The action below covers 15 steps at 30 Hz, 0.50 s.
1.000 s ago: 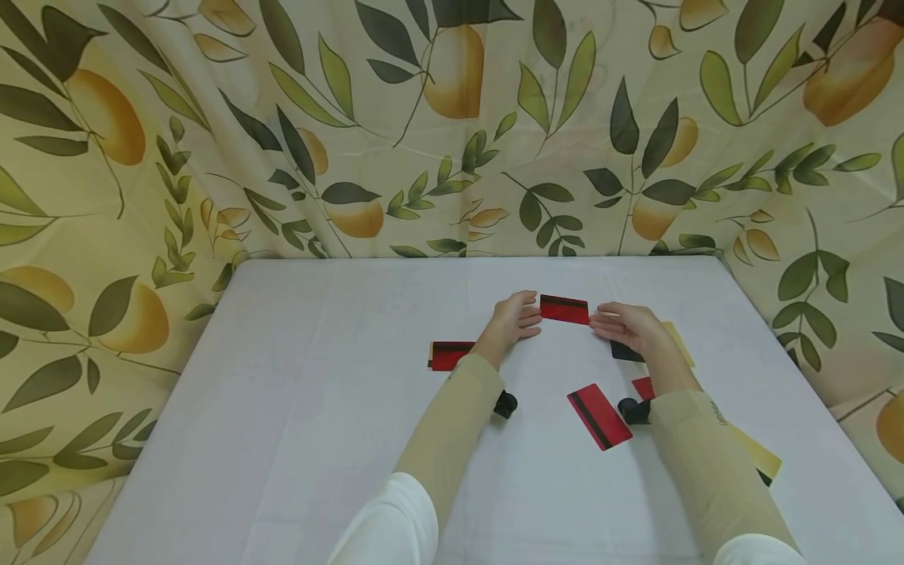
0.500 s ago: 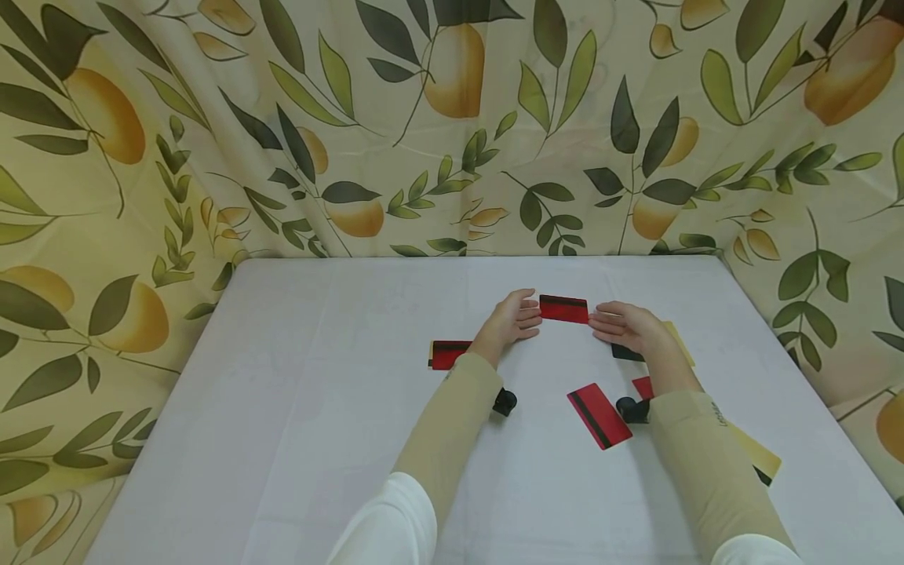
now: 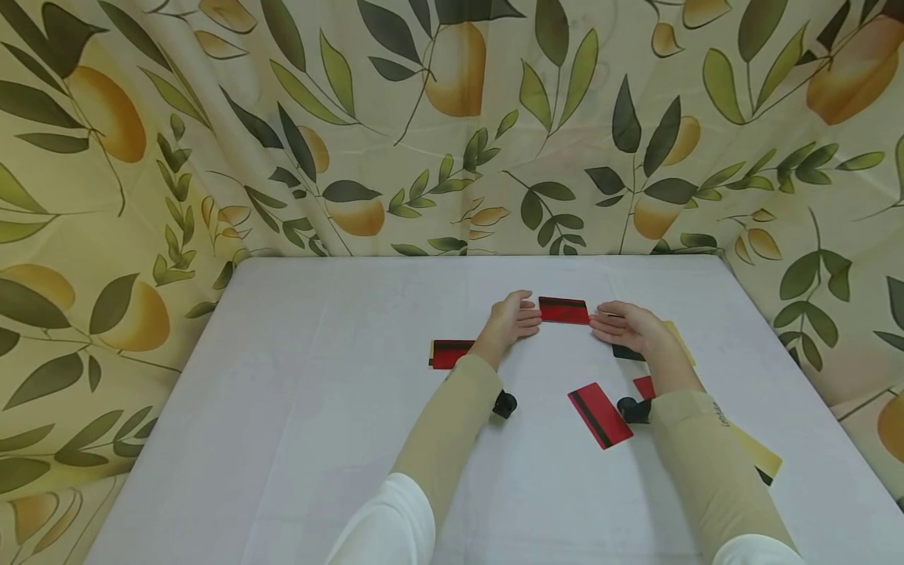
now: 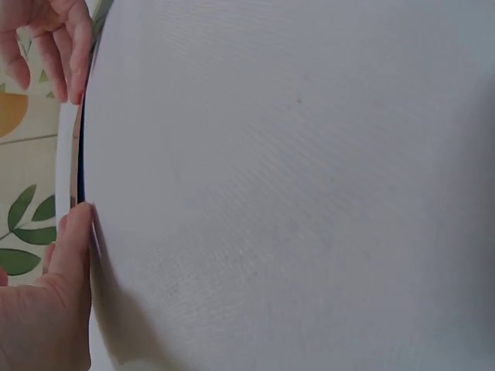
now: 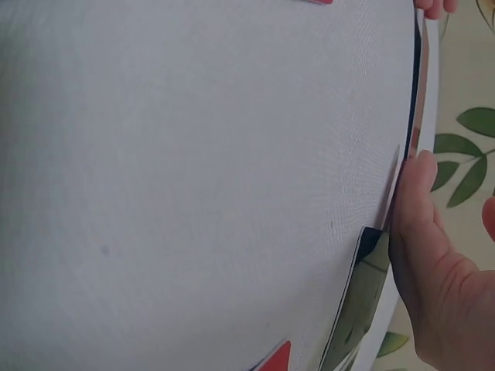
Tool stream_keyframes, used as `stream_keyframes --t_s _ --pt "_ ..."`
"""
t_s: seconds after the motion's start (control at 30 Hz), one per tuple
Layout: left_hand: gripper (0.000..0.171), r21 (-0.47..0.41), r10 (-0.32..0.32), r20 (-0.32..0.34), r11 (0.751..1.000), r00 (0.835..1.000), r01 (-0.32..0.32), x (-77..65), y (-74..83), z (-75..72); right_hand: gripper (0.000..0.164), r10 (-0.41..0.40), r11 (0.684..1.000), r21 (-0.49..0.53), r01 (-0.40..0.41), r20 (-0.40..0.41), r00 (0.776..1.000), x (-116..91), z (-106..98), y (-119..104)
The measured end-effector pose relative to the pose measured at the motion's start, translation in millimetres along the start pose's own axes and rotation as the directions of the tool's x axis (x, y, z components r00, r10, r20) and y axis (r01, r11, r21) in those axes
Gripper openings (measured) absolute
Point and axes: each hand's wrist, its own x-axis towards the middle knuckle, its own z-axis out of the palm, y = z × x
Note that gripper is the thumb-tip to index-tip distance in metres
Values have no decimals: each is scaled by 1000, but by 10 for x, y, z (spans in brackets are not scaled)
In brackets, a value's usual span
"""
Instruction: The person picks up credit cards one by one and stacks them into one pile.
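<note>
In the head view a red card with a dark stripe lies near the far side of the white table, between my two hands. My left hand is at its left end, fingers nearly straight, fingertips against or very close to the edge. At the opposite end my right hand faces it in the same way. Both wrist views catch the hands low and almost edge-on, with a thin card edge spanning the space between the fingertips. Whether the fingertips press the card is hard to tell.
Another striped red card lies nearer me. A red card over a yellow edge is partly behind my left arm. Around my right arm are a black card, yellow cards and a red corner. A patterned curtain stands behind the table.
Both hands stay almost still at the card's ends. The red card between them has shifted only very slightly.
</note>
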Motion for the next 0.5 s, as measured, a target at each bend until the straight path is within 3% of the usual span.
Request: stream_keyframes --t_s 0.5 --pt "43 19 31 -43 999 999 -30 -15 -21 13 55 9 1000 18 -9 6 1000 -17 -4 -18"
